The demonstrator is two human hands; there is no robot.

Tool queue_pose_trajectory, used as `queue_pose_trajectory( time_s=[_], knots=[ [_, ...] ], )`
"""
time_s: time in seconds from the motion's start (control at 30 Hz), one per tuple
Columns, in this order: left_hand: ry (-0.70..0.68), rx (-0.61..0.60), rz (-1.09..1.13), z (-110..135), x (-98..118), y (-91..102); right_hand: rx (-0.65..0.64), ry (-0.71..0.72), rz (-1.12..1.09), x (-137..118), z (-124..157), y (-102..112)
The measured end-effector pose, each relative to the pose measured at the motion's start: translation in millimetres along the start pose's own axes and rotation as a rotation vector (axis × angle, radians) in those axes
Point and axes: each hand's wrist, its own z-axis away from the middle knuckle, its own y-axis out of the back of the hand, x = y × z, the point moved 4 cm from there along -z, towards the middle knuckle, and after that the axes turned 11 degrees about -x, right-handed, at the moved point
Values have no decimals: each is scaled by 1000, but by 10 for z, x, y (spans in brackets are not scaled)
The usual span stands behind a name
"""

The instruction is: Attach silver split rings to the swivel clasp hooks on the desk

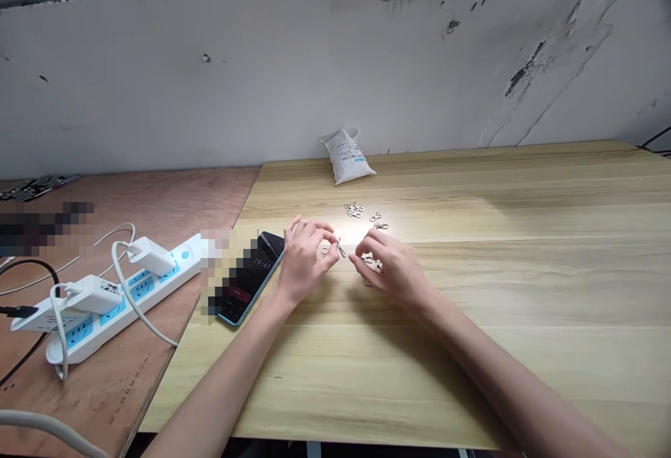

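Observation:
My left hand [305, 256] pinches a small silver metal clasp [341, 247] between thumb and fingertips, just above the wooden table. A small metal ring [325, 252] shows beneath its fingers. Close by on the right, my right hand [391, 267] is closed, with thumb and fingertips curled together near the clasp. Whatever those fingertips hold, if anything, is too small to make out. Several silver metal pieces [371, 262] lie partly hidden under the right hand. Beyond both hands is a little pile of silver clasps and rings [354, 210], with a few more clasps [378, 224] to its right.
A dark-screened phone [250, 280] lies left of my left hand, its edge close to the wrist. A filled white plastic bag [348, 157] leans near the wall. On the brown board at left, a white power strip [126, 304] carries plugged-in chargers and cables.

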Motion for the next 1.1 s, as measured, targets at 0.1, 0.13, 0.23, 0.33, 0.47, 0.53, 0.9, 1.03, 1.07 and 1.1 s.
queue_pose_trajectory(
  time_s=[0.1, 0.13, 0.23, 0.33, 0.47, 0.53, 0.9, 1.03, 1.07, 1.1],
  knots=[
    [-67, -17, -21, 12, 92, -7, 3, -20, -110, 30, -5, -23],
    [-83, -15, -26, 16, 118, -5, -2, -3, -147, 30, -10, -33],
    [-104, 24, -50, 28, 157, 18, -27, 27, -304, 24, -32, -41],
    [-137, 57, -82, 34, 172, 36, -69, 23, -443, 14, -55, -17],
    [-203, 67, -102, 32, 198, 55, -143, 45, -457, 57, -54, -19],
    [-200, 89, -83, 25, 189, 90, -144, 56, -341, 116, -36, -37],
    [-195, 16, -33, 34, 231, 70, -94, 33, -304, 70, -34, 73],
    [-193, 5, -32, 33, 247, 52, -84, -29, -322, 125, -29, 44],
    [-197, 2, -34, 31, 244, 50, -105, -16, -332, 139, -28, 23],
    [-201, -1, -36, 29, 240, 49, -132, 4, -333, 150, -28, 2]
  ],
)
